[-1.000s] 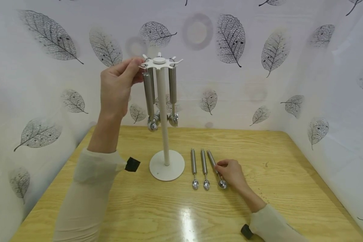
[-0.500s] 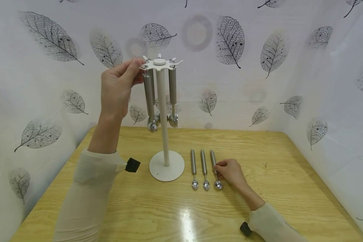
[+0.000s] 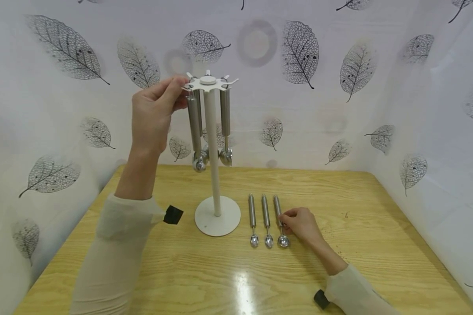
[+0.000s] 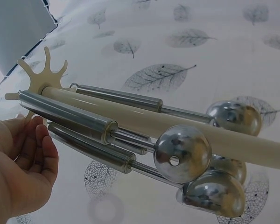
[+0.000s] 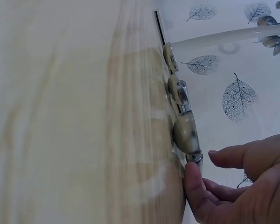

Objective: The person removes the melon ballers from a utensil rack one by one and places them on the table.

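Observation:
In the head view, my left hand (image 3: 151,111) is raised at the top of a white hanging rack (image 3: 211,131), its thumb and fingers pinching one of the prongs. Several steel melon ballers (image 4: 183,154) hang from that rack by their handles, close around the pole in the left wrist view. My right hand (image 3: 302,225) is low over the table and pinches the handle of a round melon baller (image 3: 284,241), which lies with its cup toward me. Left of it lie two steel scoops with oval cups, the nearer scoop (image 3: 269,241) and the farther scoop (image 3: 254,240), all roughly parallel.
The rack's round white base (image 3: 217,228) stands on the wooden table (image 3: 181,271), left of the row. Behind and at both sides hangs a white cloth (image 3: 236,105) printed with leaves. A black tab (image 3: 173,215) sticks out from the left sleeve.
The round melon baller in my right hand has swung from a slant to nearly in line with the two scoops, its cup moving slightly left. My left hand stays on the rack.

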Tool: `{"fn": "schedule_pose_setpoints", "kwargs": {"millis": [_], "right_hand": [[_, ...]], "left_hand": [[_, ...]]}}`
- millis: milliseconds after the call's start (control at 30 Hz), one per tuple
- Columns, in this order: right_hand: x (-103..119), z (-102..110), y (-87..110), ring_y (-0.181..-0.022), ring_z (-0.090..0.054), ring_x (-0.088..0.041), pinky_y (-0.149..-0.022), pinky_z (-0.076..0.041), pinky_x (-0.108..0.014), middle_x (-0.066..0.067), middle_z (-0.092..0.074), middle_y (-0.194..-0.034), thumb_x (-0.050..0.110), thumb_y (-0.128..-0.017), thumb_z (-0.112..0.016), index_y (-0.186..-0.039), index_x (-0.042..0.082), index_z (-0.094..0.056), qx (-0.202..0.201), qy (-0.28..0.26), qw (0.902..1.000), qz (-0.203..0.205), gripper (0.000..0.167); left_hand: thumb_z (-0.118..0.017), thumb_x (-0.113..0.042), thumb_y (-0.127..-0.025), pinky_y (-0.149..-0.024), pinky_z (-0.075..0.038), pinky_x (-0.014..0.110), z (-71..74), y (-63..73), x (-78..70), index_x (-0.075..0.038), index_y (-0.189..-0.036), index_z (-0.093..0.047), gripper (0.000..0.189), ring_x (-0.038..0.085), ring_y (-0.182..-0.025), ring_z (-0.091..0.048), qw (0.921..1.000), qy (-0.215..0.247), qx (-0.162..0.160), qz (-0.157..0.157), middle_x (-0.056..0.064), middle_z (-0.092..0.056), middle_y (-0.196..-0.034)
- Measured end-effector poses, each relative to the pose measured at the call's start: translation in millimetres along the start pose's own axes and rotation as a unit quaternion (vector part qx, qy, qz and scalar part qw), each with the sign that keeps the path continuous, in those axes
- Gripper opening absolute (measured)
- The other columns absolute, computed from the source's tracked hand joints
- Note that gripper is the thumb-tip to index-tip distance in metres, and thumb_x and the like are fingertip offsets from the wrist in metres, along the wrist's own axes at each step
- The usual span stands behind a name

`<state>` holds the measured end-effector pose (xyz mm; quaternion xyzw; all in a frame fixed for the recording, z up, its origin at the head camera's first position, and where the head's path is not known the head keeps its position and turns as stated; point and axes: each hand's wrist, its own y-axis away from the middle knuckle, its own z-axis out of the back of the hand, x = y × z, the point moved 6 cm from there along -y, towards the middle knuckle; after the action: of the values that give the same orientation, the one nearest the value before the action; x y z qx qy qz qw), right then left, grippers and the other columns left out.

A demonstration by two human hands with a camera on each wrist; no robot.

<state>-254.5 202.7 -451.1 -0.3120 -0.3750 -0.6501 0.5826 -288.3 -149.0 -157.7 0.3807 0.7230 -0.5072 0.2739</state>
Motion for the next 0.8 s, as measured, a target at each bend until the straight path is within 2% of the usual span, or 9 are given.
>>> {"fn": "schedule_pose_setpoints", "kwargs": {"millis": [167, 400, 633, 800], "right_hand": [[1.7, 7.3, 2.5, -0.068, -0.068, -0.018, -0.063, -0.063, -0.030, -0.013, -0.072, -0.086, 0.015, -0.101, -0.067, -0.114, -0.012, -0.069, 0.000, 0.005, 1.0000, 0.002, 0.030], [12.3, 22.3, 7.2, -0.078, -0.070, -0.025, -0.067, -0.063, -0.032, -0.022, -0.072, -0.098, 0.016, -0.104, -0.062, -0.122, -0.013, -0.066, -0.015, -0.001, 0.9998, 0.015, 0.034], [31.1, 29.9, 13.0, -0.089, -0.070, -0.036, -0.075, -0.064, -0.037, -0.024, -0.072, -0.106, 0.018, -0.105, -0.062, -0.125, -0.010, -0.065, -0.026, -0.034, 0.9978, 0.050, 0.034], [51.9, 32.6, 18.5, -0.087, -0.071, -0.029, -0.076, -0.064, -0.034, -0.018, -0.073, -0.103, 0.020, -0.104, -0.064, -0.123, -0.007, -0.068, -0.042, -0.068, 0.9931, 0.086, 0.033]], "left_hand": [[-0.074, -0.007, -0.097, -0.076, -0.062, 0.022, -0.1, 0.1, 0.5, 0.002, -0.102, -0.080, 0.011, 0.015, -0.074, -0.068, 1.0000, 0.001, 0.000, 0.000, 0.011, -0.075, -0.091], [-0.074, -0.007, -0.097, -0.076, -0.062, 0.022, 0.1, -0.3, -0.5, 0.001, -0.102, -0.080, 0.011, 0.015, -0.075, -0.069, 1.0000, -0.005, 0.001, -0.002, 0.012, -0.075, -0.091], [-0.073, -0.009, -0.098, -0.076, -0.062, 0.023, -0.5, 0.7, -2.1, 0.001, -0.103, -0.080, 0.012, 0.015, -0.076, -0.069, 0.9996, -0.018, 0.007, -0.021, 0.009, -0.075, -0.090], [-0.074, -0.008, -0.097, -0.075, -0.062, 0.023, -1.6, 1.6, -3.1, 0.000, -0.103, -0.080, 0.012, 0.015, -0.075, -0.069, 0.9995, -0.016, 0.010, -0.024, 0.008, -0.076, -0.090]]}}
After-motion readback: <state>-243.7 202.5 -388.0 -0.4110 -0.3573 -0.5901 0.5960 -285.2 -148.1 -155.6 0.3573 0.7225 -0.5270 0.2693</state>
